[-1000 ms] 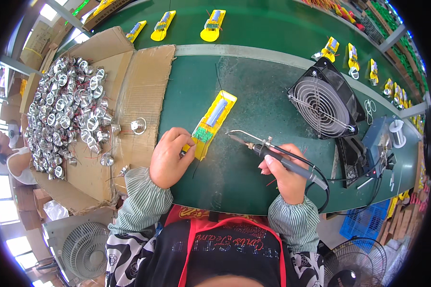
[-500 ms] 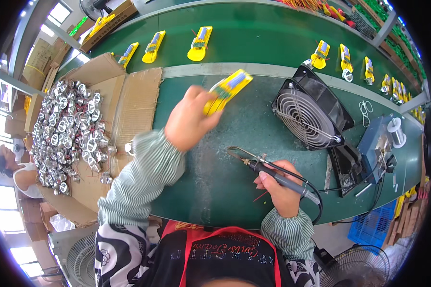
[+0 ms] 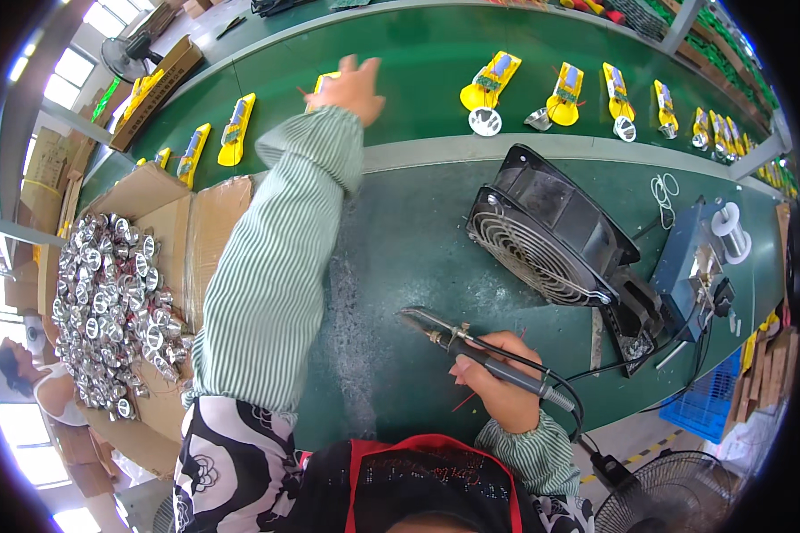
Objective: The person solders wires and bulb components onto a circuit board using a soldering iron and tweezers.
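My left hand (image 3: 356, 90) reaches to the far green conveyor belt (image 3: 418, 89), its fingers apart. A yellow plastic piece (image 3: 324, 82) shows at its left, partly hidden by the hand; whether they touch is unclear. Near the front of the bench, my right hand (image 3: 501, 384) is closed on a soldering iron (image 3: 507, 369) with a thin metal tube along it, tip pointing left. To the right of my left hand, a yellow piece with a circuit board and blue cell (image 3: 496, 75) lies on the belt. A silver reflector cup (image 3: 484, 121) sits at its lower end.
A cardboard box (image 3: 164, 226) at left holds many silver reflector cups (image 3: 107, 293). A black fan (image 3: 551, 235) stands right of centre. Beyond it are a blue-grey soldering unit (image 3: 684, 266) and a solder wire spool (image 3: 730, 233). Several more yellow pieces line the belt.
My left hand has let go of the yellow piece and moved far up to the belt. A piece with a reflector cup now lies right of it. The right hand still holds the iron.
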A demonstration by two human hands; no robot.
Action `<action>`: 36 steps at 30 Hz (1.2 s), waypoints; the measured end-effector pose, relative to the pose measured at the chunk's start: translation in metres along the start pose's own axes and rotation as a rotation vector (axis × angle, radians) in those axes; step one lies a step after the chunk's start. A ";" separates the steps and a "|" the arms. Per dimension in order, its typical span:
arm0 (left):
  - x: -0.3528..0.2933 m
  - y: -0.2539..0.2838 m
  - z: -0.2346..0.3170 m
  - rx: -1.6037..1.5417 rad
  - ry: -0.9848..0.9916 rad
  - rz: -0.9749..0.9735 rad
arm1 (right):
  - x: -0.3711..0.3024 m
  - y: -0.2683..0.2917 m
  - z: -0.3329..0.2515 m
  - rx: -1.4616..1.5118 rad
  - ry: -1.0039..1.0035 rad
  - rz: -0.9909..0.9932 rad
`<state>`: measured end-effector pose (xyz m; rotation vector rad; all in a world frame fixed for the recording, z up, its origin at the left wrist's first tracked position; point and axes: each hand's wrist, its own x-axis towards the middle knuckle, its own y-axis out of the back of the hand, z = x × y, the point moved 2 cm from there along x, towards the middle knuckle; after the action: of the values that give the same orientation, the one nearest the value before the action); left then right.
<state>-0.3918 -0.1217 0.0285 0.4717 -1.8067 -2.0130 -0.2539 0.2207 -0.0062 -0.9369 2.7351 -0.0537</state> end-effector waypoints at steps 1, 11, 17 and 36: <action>-0.014 0.013 -0.001 0.144 0.193 -0.071 | 0.000 0.000 0.000 0.016 -0.009 0.014; -0.060 -0.004 -0.067 -0.091 0.023 0.097 | -0.007 -0.008 -0.003 0.023 0.031 0.070; -0.182 0.045 -0.050 -0.029 -0.205 -0.018 | -0.013 -0.010 -0.007 0.019 0.050 0.100; -0.375 0.026 -0.153 0.035 0.295 0.177 | -0.023 -0.023 -0.012 -0.027 0.229 0.064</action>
<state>0.0104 -0.0687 0.0334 0.5655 -1.6433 -1.6972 -0.2254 0.2158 0.0131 -0.9005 2.9805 -0.1196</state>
